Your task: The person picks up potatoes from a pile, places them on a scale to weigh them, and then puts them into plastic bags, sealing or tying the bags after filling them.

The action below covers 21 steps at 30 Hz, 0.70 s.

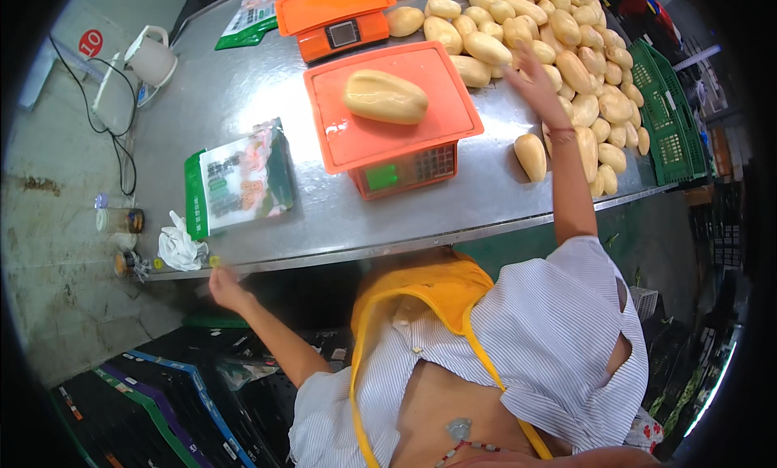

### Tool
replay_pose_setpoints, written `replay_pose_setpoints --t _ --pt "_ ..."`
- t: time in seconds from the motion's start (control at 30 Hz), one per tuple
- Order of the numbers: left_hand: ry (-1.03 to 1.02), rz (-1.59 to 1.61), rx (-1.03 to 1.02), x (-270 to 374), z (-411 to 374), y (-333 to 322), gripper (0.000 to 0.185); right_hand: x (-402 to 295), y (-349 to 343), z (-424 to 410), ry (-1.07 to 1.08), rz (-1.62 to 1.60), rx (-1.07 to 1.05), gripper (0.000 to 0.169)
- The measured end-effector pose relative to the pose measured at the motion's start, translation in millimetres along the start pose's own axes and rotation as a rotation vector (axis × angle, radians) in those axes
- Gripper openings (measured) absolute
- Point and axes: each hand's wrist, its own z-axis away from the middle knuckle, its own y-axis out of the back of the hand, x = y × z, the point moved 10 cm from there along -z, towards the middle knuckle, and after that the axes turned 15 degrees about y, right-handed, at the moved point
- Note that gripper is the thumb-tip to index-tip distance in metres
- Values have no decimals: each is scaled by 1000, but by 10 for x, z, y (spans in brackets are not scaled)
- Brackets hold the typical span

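My right hand (539, 87) reaches over a pile of peeled lotus root segments (575, 73), its fingers apart and slightly blurred. No segment is visibly gripped in it. One thick lotus root segment (386, 98) lies on the orange tray of the near weighing scale (400, 137), whose display glows green. My left hand (229, 291) is low at the table's front edge, fingers curled and blurred; whether it holds something is unclear. Close to it are a crumpled white plastic bag or glove (181, 243) and a printed green-and-white packaging bag (240, 180) lying flat.
A second orange scale (340, 25) stands behind the first, beside another printed bag (252, 13). A white electric kettle (152, 55) and jars (120, 220) line the left side. Green plastic crates (671, 113) border the pile. One segment (530, 157) lies apart on the steel table (340, 231).
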Motion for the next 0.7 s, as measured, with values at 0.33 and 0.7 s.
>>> replay_pose_setpoints --t 0.33,0.7 --pt "-158 -183 -6 189 -198 -102 20 1000 663 1279 -517 -111 201 54" --pt "-569 -673 -265 161 138 -1627 19 244 -85 498 -109 103 -8 48"
